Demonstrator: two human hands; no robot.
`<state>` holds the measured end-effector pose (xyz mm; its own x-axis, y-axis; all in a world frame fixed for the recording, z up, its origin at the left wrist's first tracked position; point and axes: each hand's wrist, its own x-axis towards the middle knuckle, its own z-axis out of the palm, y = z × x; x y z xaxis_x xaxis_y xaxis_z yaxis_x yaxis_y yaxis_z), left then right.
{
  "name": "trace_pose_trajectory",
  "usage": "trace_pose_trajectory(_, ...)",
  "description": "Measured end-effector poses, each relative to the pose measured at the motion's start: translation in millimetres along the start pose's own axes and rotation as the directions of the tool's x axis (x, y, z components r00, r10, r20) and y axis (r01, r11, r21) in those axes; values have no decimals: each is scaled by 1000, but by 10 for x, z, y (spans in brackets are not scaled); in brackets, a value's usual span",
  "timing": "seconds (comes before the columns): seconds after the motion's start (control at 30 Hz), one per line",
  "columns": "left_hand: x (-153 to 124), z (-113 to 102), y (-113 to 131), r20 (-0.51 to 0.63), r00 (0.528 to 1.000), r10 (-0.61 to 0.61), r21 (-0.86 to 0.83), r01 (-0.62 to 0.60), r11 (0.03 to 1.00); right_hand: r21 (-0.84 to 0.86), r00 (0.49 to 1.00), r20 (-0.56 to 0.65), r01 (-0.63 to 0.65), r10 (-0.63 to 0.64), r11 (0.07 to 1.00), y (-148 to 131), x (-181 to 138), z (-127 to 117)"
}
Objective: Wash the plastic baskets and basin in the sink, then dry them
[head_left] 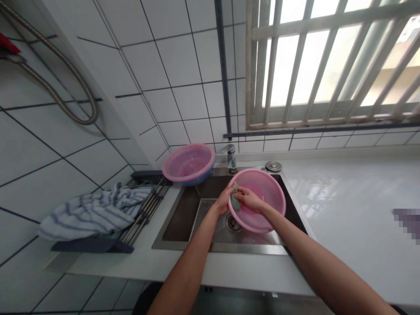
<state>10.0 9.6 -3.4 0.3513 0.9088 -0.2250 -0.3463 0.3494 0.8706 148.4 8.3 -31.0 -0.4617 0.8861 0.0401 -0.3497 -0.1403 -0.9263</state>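
A pink plastic basin is held tilted over the right part of the steel sink. My left hand grips the basin's left rim, fingers closed around its edge. Inside that rim, my right hand is closed on a small green cloth, which lies against the basin wall. Part of the cloth is hidden by my fingers. Below the basin's left edge shows the sink drain.
Behind the sink stands a chrome faucet. Stacked pink and blue basins rest at the back left corner. A striped towel lies on a metal rack at left. A round drain cover sits on the white counter.
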Motion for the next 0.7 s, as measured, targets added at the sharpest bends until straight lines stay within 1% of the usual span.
trace_pose_trajectory(0.03,-8,6,6,-6,1000,3,3,-3,1000,24,1000,-17,10,-9,1000,7,10,2)
trace_pose_trajectory(0.07,-17,21,7,-3,1000,10,5,-10,1000,61,997,-71,38,-33,997,3,26,-17)
trace_pose_trajectory(0.1,-28,44,4,10,1000,18,6,-18,1000,99,986,-156,81,-65,992,-10,45,-55)
trace_pose_trajectory(0.17,-49,101,-10,55,998,34,7,-34,999,150,934,-341,170,-111,974,-56,82,-166)
trace_pose_trajectory(0.2,-58,125,-17,77,996,47,12,-48,999,158,906,-406,199,-121,967,-81,94,-224)
trace_pose_trajectory(0.23,-68,140,-22,95,993,66,23,-68,997,157,887,-445,214,-124,964,-104,100,-274)
trace_pose_trajectory(0.27,-75,144,-25,108,990,88,43,-93,995,151,880,-458,215,-125,965,-122,99,-308)
trace_pose_trajectory(0.3,-82,137,-23,112,988,105,72,-113,991,143,885,-449,208,-124,968,-134,93,-323)
trace_pose_trajectory(0.37,-87,99,-14,93,989,113,145,-126,981,121,913,-388,183,-124,976,-141,69,-292)
trace_pose_trajectory(0.43,-80,54,-3,30,992,126,189,-129,973,69,949,-290,150,-124,986,-126,42,-203)
trace_pose_trajectory(0.5,-64,28,4,-34,985,171,182,-162,970,-24,977,-177,117,-119,993,-96,21,-96)
trace_pose_trajectory(0.57,-45,29,7,-72,976,205,144,-193,970,-124,991,-79,96,-106,988,-58,11,-14)
trace_pose_trajectory(0.6,-38,37,9,-78,977,201,125,-190,974,-158,994,-45,94,-102,983,-43,9,10)
trace_pose_trajectory(0.67,-31,60,9,-63,986,154,92,-148,985,-176,993,-34,106,-114,979,-35,12,12)
trace_pose_trajectory(0.7,-31,73,6,-42,992,117,78,-114,990,-166,989,-66,119,-131,979,-46,17,-9)
